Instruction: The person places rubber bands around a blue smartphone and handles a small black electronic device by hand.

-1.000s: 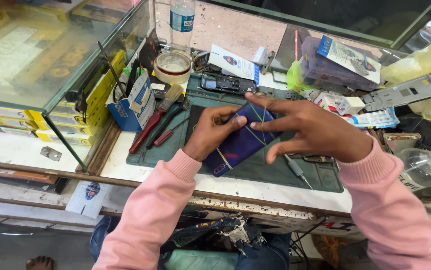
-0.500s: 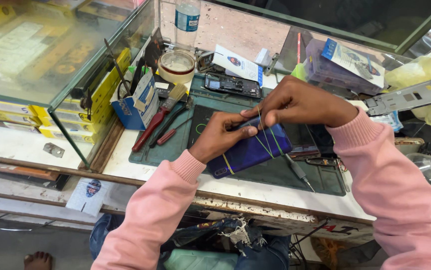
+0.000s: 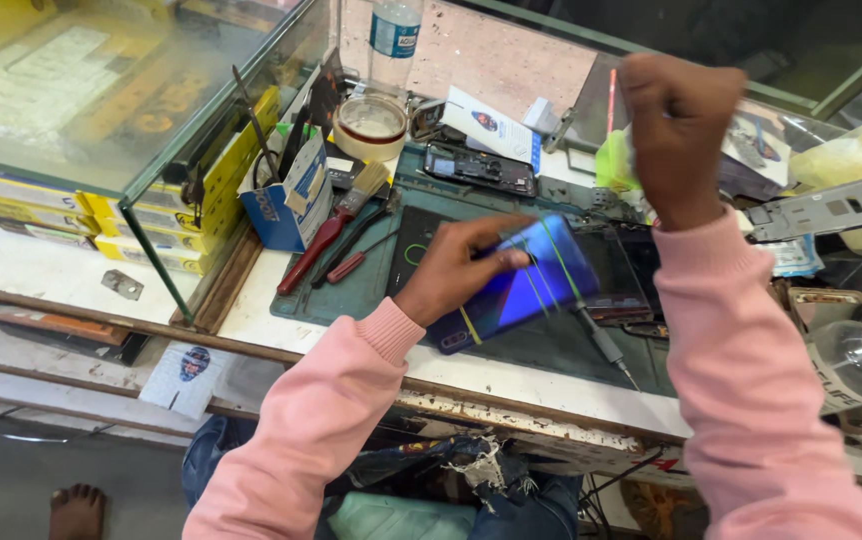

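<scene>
While I look down from the head cam, my left hand (image 3: pixel 456 270) sits centre frame, fingers curled on the top edge of a blue phone (image 3: pixel 521 285), pinning it flat-ish on the green mat (image 3: pixel 351 290). Phone lies tilted, lower end toward bottom centre, w/ thin yellowish bands (image 3: pixel 566 270) crossing its back. My right hand (image 3: pixel 681 130) is raised in the upper right of the frame, closed to a fist, well apart from the phone; can't tell if it pinches anything, fingers face away from cam.

Just right of the phone, a dark glass panel (image 3: pixel 621 270) lies on the mat, and a small screwdriver (image 3: pixel 606 345) points toward lower right near the phone's edge. Left of my left hand: red-handled pliers (image 3: pixel 316 250) and a smaller red-handled tool (image 3: pixel 351 265), both slanted. Above them a blue box (image 3: pixel 286 200) stuffed w/ tools, next to a round tape roll (image 3: pixel 371 125). An opened phone frame (image 3: pixel 481 170) sits at the mat's top edge. A water bottle (image 3: pixel 396 30) stands top centre. Glass display case (image 3: pixel 101 90) fills upper left. A grey metal phone chassis (image 3: pixel 831 205) lies at far right. Bench (image 3: pixel 491 375) edge is worn and chipped along bottom centre.
</scene>
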